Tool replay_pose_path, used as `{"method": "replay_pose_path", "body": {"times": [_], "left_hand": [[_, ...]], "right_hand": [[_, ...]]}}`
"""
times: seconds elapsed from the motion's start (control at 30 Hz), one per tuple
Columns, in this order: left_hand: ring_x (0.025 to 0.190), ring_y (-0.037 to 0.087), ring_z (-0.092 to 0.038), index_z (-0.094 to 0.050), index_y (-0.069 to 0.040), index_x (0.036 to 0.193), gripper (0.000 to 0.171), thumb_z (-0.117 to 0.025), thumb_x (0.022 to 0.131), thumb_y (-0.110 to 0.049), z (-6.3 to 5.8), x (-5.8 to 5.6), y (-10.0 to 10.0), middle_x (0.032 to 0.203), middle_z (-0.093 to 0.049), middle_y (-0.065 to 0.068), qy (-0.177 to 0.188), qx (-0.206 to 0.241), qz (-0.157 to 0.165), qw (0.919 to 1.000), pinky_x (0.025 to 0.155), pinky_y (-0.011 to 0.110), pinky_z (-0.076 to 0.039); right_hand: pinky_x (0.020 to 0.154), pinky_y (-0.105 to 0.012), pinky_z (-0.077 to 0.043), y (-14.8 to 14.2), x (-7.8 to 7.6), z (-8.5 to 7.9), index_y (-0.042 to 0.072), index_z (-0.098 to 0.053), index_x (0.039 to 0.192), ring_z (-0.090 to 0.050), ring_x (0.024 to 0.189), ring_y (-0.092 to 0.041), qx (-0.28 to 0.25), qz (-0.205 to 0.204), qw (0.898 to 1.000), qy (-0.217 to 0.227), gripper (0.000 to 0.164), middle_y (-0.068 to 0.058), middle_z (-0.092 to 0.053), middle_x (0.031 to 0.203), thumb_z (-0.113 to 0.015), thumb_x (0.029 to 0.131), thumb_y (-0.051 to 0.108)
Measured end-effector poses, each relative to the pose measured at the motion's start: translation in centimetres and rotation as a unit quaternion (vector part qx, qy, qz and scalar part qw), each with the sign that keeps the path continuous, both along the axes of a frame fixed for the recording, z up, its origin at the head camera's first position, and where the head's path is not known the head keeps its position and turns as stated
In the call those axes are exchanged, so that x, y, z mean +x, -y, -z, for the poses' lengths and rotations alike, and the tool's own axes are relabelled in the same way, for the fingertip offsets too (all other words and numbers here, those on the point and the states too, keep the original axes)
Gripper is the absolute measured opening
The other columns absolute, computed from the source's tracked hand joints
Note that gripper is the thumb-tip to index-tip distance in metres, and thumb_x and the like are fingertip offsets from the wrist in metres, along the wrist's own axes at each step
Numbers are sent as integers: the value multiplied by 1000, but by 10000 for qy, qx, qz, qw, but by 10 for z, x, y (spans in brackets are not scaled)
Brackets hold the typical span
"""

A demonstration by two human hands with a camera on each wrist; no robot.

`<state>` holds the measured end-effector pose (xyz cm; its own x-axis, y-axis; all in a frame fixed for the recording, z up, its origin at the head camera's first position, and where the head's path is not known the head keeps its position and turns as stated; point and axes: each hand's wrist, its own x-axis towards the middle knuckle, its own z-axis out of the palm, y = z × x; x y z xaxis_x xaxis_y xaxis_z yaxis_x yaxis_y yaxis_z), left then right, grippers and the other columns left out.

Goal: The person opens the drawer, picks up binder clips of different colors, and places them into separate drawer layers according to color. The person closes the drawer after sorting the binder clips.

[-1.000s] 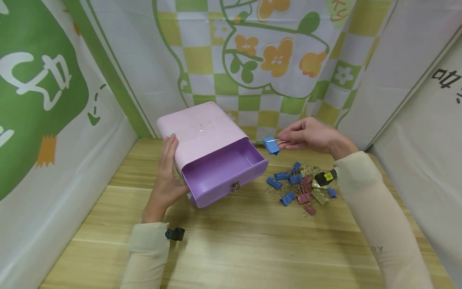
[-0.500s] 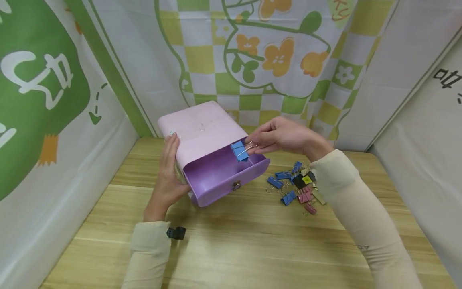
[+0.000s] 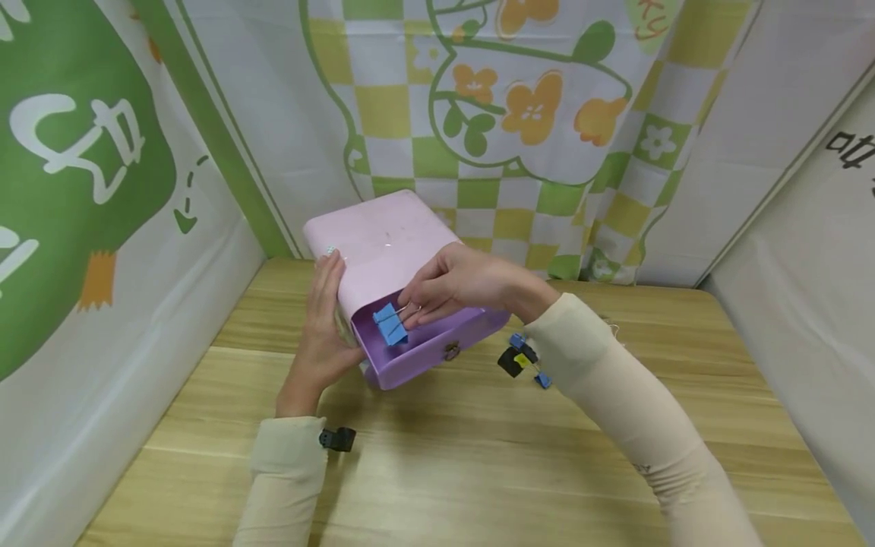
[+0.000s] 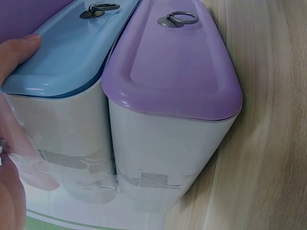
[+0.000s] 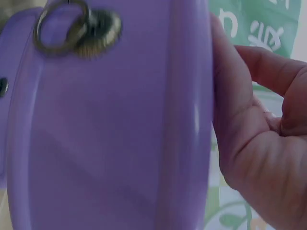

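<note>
A drawer box (image 3: 379, 235) with a pink shell stands turned at an angle on the table. Its top purple drawer (image 3: 418, 366) is pulled out. My left hand (image 3: 316, 342) rests along the box's left side with its fingers extended. In the left wrist view, the thumb (image 4: 19, 53) lies on a blue drawer front (image 4: 62, 64), beside a second purple drawer front (image 4: 177, 67). Above the open drawer's left part, my right hand (image 3: 468, 282) pinches a blue binder clip (image 3: 391, 327) by its wire handles. The right wrist view has that hand (image 5: 261, 129) behind the drawer front (image 5: 105, 124), the clip hidden.
Two blue binder clips, one of them a blue clip (image 3: 542, 379) on the table, show beside the right sleeve (image 3: 588, 349), which hides the rest of the pile. A patterned curtain (image 3: 499, 152) hangs behind the wooden table (image 3: 437, 463), with printed sheets at both sides.
My right hand has carried the blue binder clip leftward from beside the box to over the open drawer. Its sleeve now covers most of the clip pile. The left hand stays on the box.
</note>
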<state>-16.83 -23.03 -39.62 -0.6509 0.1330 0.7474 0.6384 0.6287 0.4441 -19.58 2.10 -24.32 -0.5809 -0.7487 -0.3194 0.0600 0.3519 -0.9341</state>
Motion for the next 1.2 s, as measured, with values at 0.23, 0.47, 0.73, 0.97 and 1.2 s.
{"method": "replay_pose_path", "body": {"times": [0.23,0.47,0.73,0.97,1.2], "left_hand": [[153,28,-8,-21,-11,154,128,-92,50,-30,-1,-2,-3,164,-16,5,-37,-14,-8,10000,127,45,-10],[153,28,-8,-21,-10,154,129,-94,49,-27,1,-4,-3,164,-17,5,-57,-58,-7,10000,127,45,-9],[153,28,-8,-21,-11,154,131,-94,47,-26,1,-4,-2,164,-17,5,-20,-18,37,10000,127,44,-10],[153,27,-8,-21,-12,154,132,-95,47,-23,2,-2,-1,164,-17,4,31,6,-21,10000,127,45,-11],[153,27,-7,-20,-12,155,133,-95,46,-23,1,-2,-1,164,-16,4,47,43,-8,10000,127,47,-10]], "right_hand": [[84,-33,-61,18,8,7,-4,-71,108,-74,91,-24,480,-93,9975,-504,24,-15,-76,97,-54,96,9],[79,-31,-62,27,11,14,-6,-71,104,-75,87,-23,829,-235,9934,-759,26,-15,-76,93,-48,95,3],[78,-30,-62,26,10,12,-5,-72,103,-75,88,-24,1049,-318,9905,-826,26,-16,-76,92,-50,96,7],[76,-28,-62,11,8,-8,-1,-73,103,-75,89,-23,1359,-240,9833,-1189,24,-16,-76,96,-58,93,15],[91,-35,-59,-20,6,-42,0,-67,116,-71,102,-27,1271,45,9861,-1066,28,-17,-72,111,-63,93,17]]}}
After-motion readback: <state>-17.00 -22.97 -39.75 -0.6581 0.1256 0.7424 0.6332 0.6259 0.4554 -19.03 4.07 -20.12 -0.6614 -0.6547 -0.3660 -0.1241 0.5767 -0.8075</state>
